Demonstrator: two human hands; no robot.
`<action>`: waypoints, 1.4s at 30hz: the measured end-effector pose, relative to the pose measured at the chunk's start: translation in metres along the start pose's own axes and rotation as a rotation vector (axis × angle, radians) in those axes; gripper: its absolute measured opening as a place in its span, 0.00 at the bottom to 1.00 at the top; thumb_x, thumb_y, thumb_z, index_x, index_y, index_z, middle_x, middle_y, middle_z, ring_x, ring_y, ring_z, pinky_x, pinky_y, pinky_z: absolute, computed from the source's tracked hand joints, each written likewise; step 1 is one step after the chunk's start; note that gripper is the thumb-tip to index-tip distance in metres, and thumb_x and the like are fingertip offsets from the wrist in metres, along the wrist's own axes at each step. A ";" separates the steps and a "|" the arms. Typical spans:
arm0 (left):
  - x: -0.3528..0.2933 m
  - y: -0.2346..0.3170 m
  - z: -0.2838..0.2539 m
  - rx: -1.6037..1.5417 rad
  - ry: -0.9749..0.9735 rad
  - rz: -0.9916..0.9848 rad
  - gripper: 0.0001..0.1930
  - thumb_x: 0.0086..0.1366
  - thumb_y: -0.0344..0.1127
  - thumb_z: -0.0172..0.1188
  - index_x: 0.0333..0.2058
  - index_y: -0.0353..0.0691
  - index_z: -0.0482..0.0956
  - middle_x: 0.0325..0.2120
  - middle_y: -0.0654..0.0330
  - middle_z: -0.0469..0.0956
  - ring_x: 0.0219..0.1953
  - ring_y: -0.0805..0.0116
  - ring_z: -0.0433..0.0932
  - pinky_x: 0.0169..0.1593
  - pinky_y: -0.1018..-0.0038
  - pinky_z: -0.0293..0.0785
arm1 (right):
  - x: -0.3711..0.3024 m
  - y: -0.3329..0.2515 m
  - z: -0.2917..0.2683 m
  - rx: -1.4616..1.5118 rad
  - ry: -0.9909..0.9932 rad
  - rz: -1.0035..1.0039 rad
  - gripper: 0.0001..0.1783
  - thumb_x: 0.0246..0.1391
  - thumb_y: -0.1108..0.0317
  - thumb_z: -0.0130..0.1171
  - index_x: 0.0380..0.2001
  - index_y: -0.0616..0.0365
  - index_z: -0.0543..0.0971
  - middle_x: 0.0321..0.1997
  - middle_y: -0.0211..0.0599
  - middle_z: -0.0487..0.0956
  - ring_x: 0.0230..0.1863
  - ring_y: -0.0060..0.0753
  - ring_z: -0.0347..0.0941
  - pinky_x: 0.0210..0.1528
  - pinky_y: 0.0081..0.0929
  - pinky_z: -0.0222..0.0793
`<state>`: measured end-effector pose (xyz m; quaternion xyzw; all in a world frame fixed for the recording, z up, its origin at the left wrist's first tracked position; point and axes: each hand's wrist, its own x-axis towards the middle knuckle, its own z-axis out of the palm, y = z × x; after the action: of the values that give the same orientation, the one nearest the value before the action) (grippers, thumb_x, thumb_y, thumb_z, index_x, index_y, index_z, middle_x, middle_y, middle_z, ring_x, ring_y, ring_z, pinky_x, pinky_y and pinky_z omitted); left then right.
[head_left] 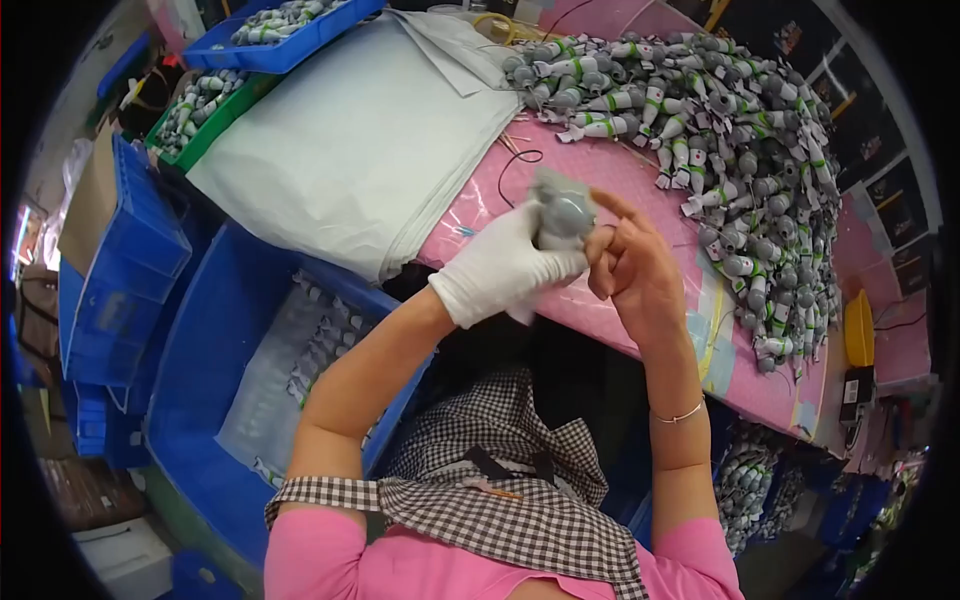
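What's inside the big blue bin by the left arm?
Inside the big blue bin are a pale translucent sheet and several white-grey pieces. The left forearm covers part of it; whatever lies behind that, or under the sheet, can't be seen.

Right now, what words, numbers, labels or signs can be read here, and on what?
Nothing is legible.
White label on the black box: too small to read.
Marks on the piled figures: too small.
Grey figure in the gloved left hand: blurred.

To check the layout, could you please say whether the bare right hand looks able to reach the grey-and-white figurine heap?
Probably yes: only glossy pink tabletop appears between the right hand and that heap.
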<state>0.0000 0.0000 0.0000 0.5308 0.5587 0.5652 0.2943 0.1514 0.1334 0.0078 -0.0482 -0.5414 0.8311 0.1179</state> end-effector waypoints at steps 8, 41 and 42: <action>0.009 -0.010 0.014 -1.187 0.428 -0.316 0.16 0.66 0.40 0.51 0.46 0.35 0.68 0.43 0.55 0.73 0.49 0.61 0.72 0.54 0.62 0.68 | -0.038 0.048 0.000 0.113 0.167 0.101 0.25 0.62 0.60 0.45 0.58 0.62 0.61 0.45 0.49 0.75 0.34 0.33 0.76 0.35 0.24 0.75; -0.056 -0.027 0.081 -0.924 -0.069 -0.722 0.33 0.67 0.61 0.33 0.49 0.35 0.68 0.26 0.56 0.75 0.19 0.72 0.70 0.23 0.77 0.68 | -0.055 0.044 -0.047 0.269 0.658 -0.087 0.18 0.55 0.60 0.56 0.43 0.62 0.75 0.34 0.37 0.79 0.19 0.20 0.74 0.22 0.17 0.72; -0.062 -0.030 0.078 -0.897 -0.088 -0.684 0.32 0.66 0.62 0.37 0.48 0.35 0.68 0.26 0.57 0.75 0.19 0.72 0.70 0.23 0.77 0.68 | -0.052 0.041 -0.043 0.279 0.642 -0.045 0.17 0.55 0.60 0.56 0.42 0.61 0.76 0.30 0.33 0.77 0.17 0.20 0.71 0.19 0.16 0.68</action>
<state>0.0808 -0.0260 -0.0595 0.1655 0.3912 0.5971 0.6804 0.2050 0.1428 -0.0501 -0.2787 -0.3587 0.8367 0.3059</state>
